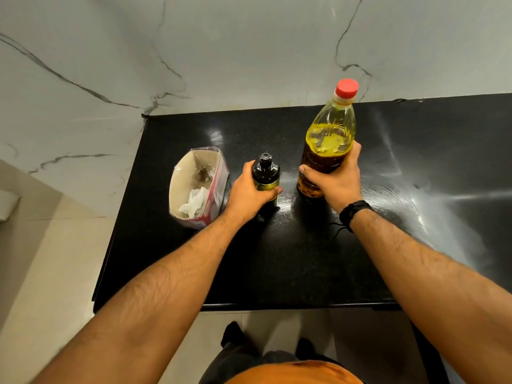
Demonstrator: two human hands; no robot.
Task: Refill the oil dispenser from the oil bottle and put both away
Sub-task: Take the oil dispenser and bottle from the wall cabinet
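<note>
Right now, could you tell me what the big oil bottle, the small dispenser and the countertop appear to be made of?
Oil bottle: clear plastic, probably; yellow oil shows through the ribbed wall, under a matte red cap.
Oil dispenser: dark glossy body, glass or plastic, I cannot tell which; black top.
Countertop: polished black stone, likely granite; fine speckle and sharp light reflections.

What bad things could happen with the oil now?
The oil bottle is tall and held low by the right hand, so it might tip or slip when lifted. Its red cap and the dispenser top are both on, so pouring can't start yet. The dispenser's narrow opening could make oil spill onto the black counter.
</note>
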